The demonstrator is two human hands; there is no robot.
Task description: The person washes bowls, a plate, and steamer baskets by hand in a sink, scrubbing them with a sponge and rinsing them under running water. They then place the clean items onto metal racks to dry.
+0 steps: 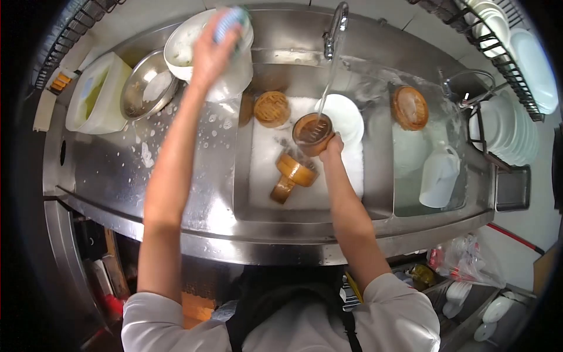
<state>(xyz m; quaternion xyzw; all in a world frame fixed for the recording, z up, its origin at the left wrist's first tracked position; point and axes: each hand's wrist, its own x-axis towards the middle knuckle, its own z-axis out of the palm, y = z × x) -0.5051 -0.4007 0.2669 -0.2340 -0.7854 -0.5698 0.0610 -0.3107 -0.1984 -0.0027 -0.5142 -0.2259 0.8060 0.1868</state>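
Observation:
My left hand [212,57] is raised at the white bucket [237,73] and closed on a blue and green sponge [230,24], slightly blurred. My right hand [332,146] grips the rim of a brown bowl [312,134] over the middle sink basin. Water from the tap [335,35] runs into this bowl. Beneath it, a white plate [350,111] lies partly covered in the sudsy basin. A round brown piece [272,109] sits at the basin's back left. Nearer me, another brown piece with a stem [293,174] lies on its side.
A metal bowl [153,88] and a white tub [102,94] stand on the left counter. In the right basin are a brown dish [410,108] and a white jug [440,176]. Stacked plates [504,132] stand in a rack at right. Wire shelves [519,76] hang above.

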